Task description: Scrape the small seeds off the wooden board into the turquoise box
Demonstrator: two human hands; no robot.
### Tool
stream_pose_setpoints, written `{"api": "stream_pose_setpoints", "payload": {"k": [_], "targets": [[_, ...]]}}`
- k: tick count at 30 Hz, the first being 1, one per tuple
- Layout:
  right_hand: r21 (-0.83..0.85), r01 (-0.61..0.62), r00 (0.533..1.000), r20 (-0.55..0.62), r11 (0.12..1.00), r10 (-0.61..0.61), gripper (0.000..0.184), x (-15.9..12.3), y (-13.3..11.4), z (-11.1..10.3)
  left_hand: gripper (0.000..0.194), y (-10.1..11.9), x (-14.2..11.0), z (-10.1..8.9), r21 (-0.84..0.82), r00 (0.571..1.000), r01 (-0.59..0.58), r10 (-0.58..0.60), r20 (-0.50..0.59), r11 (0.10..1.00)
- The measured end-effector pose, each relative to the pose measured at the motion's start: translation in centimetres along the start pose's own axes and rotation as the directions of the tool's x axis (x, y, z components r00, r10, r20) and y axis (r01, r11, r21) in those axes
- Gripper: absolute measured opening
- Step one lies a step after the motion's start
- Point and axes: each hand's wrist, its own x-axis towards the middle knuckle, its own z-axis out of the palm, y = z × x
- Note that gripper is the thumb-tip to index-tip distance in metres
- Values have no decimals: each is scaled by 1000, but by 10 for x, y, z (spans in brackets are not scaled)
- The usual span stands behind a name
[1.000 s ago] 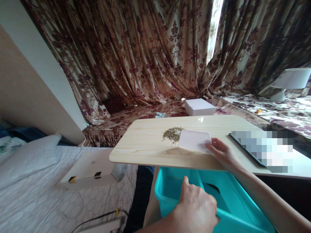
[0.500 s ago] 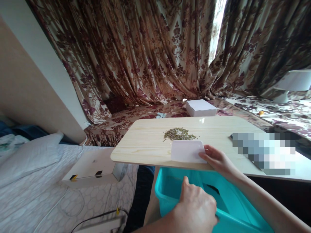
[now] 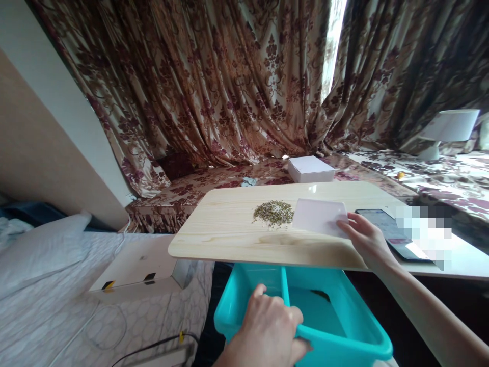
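Observation:
My right hand point(image 3: 364, 237) pinches the right edge of a thin white rectangular plastic piece point(image 3: 320, 216), held tilted above the tabletop. Just left of that piece, a pile of small green and brown seeds or grains point(image 3: 272, 213) lies loosely spread on the light wooden table point(image 3: 225, 224). Below the table's near edge, my left hand point(image 3: 269, 318) is closed on the near rim of a turquoise plastic bin point(image 3: 346, 346) with a divider inside. The thumb and some fingertips of this hand are partly hidden. A small dark patch shows in the bin's right compartment.
A tablet point(image 3: 382, 229), partly pixelated, lies on the right side of the table. Behind the table sits a white box point(image 3: 311, 168). At left, a bed point(image 3: 49, 306) bears a flat white carton point(image 3: 133, 265). A lamp point(image 3: 451, 127) stands far right.
My right hand has moved the white piece rightward and up, from in front of the pile to its right. The bin and my left hand have shifted left, leaving the divider in plain sight.

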Motion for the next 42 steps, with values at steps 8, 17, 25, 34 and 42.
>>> {"api": "stream_pose_setpoints", "payload": {"k": [8, 17, 25, 34, 42], "targets": [[-88, -4, 998, -55, 996, -1, 30, -1, -1, 21, 15, -28, -13, 12, -99, 989, 87, -98, -115, 991], [-42, -31, 998, -54, 999, 28, 34, 4, 13, 23, 12, -35, -17, 18, -136, 979, 101, -123, -162, 986], [-42, -22, 999, -46, 999, 20, 27, 4, 13, 24, 11, -35, -16, 17, -140, 978, 113, -135, -159, 984], [41, -35, 999, -11, 999, 36, 28, 0, 7, 25, 11, -33, -16, 16, -144, 984, 93, -113, -136, 985], [20, -28, 999, -17, 999, 29, 27, 0, 8, 24, 11, -34, -16, 17, -142, 983, 96, -116, -143, 985]]}}
